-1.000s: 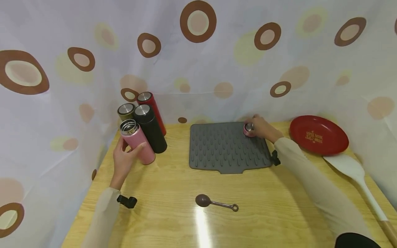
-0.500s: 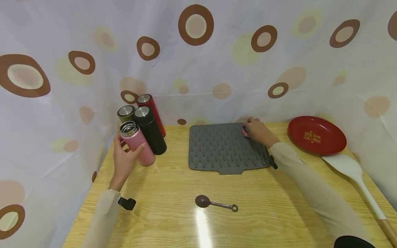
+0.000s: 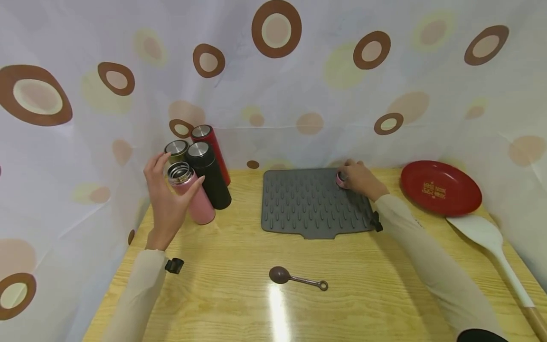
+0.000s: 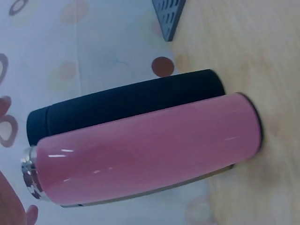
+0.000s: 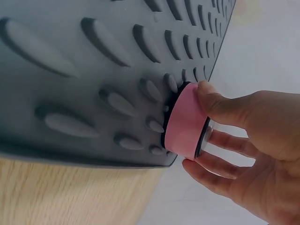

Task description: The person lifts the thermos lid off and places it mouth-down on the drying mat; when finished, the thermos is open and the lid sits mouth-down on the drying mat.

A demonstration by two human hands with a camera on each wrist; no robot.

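Observation:
A lidless pink thermos flask (image 3: 200, 205) stands upright at the left, its steel threaded neck bare. Around its upper part, my left hand (image 3: 165, 204) is spread with thumb and fingers apart; the left wrist view shows only fingertips near the neck, off the pink body (image 4: 150, 145). At the far right corner of the grey ridged mat (image 3: 307, 209), my right hand (image 3: 362, 181) holds the pink flask lid (image 5: 185, 122) between thumb and fingers. The lid sits right at the ridges, seen from the side in the right wrist view.
Behind the pink flask stand a black flask (image 3: 211, 178), an olive flask (image 3: 176, 148) and a red flask (image 3: 218, 156). A brown spoon (image 3: 279, 275) lies in front. At right, a red oval plate (image 3: 442, 187) rests beside a long white spatula (image 3: 478, 231).
My left hand has loosened from the pink flask and lifted, its fingers now spread higher beside the neck. My right hand stays at the lid on the mat's corner.

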